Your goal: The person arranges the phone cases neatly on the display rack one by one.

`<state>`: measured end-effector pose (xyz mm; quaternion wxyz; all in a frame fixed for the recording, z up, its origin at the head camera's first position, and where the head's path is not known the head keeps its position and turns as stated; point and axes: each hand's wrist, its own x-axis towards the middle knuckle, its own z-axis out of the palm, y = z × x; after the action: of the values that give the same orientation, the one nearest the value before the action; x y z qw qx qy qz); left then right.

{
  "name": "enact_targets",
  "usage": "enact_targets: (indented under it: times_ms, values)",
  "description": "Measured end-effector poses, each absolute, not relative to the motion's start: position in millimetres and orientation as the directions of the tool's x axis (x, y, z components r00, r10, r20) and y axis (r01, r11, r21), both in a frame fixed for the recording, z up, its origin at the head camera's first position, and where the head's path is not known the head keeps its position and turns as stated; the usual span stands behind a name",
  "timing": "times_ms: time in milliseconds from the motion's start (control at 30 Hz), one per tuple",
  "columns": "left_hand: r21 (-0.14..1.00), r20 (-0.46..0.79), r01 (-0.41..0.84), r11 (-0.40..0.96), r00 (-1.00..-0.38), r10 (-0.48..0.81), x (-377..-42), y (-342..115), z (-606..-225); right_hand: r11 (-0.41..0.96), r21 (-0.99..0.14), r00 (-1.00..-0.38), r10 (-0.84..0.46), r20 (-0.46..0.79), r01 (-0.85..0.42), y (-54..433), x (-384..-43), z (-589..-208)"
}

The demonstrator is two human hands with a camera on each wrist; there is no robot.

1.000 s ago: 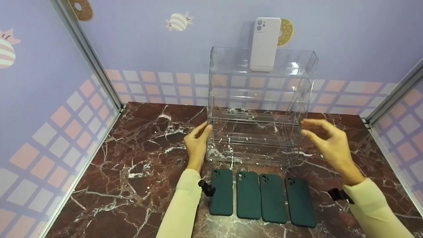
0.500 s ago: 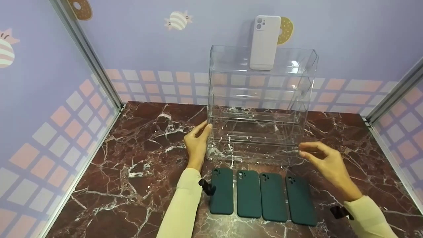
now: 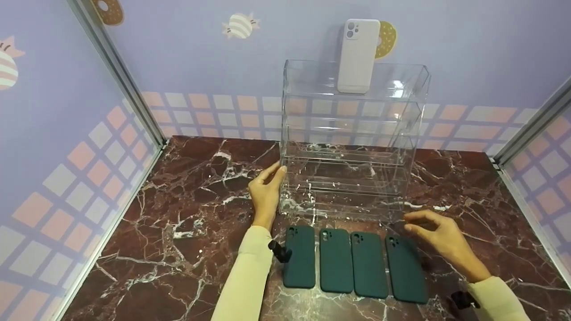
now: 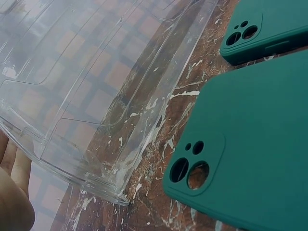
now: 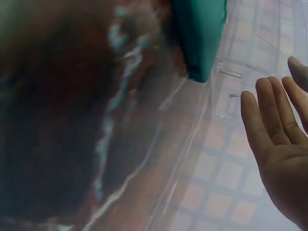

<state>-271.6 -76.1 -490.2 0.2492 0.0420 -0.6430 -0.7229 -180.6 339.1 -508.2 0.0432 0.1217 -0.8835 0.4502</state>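
A clear stepped display rack (image 3: 343, 198) stands on the table. My left hand (image 3: 264, 191) touches its left side with thumb and fingertips; in the left wrist view, the fingers (image 4: 20, 168) lie against the rack's outer wall. Low by the rack's front right corner is my right hand (image 3: 441, 232), holding nothing. Its fingers (image 5: 269, 106) are extended in the right wrist view. Several dark green phone cases lie in a row before the rack, from a left one (image 3: 299, 261) to a right one (image 3: 407, 272), camera cutouts toward the rack. A white phone case (image 3: 359, 58) stands upright in the top tier.
The tabletop (image 3: 187, 249) is dark red marble with white veins. Purple patterned walls (image 3: 200, 58) enclose it at the back and both sides, with metal corner posts (image 3: 120, 71). Black camera mounts (image 3: 280, 252) sit at both wrists.
My right hand has moved down and toward me along the rack's right side, from mid height to the front corner. My left hand, the rack and the phone cases have stayed in place.
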Motion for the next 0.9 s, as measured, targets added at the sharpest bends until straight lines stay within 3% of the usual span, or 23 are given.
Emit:
enact_targets:
  times_ms: [233, 600, 900]
  values:
    - [0.955, 0.250, 0.293, -0.038, -0.871, -0.423, -273.3, -76.3, -491.2, 0.644, -0.723, -0.963, -0.247, 0.111, -0.248, 346.4, -177.6, -516.1]
    - [0.952, 0.244, 0.298, -0.072, -0.880, -0.408, -272.9, -75.4, -488.9, 0.637, -0.720, -0.934, -0.355, 0.044, -0.276, 354.0, -177.3, -520.8]
    - [0.952, 0.243, 0.298, -0.070, -0.876, -0.417, -272.8, -75.4, -490.8, 0.701, -0.660, -0.929, -0.369, -0.011, -0.270, 353.2, -177.1, -520.7]
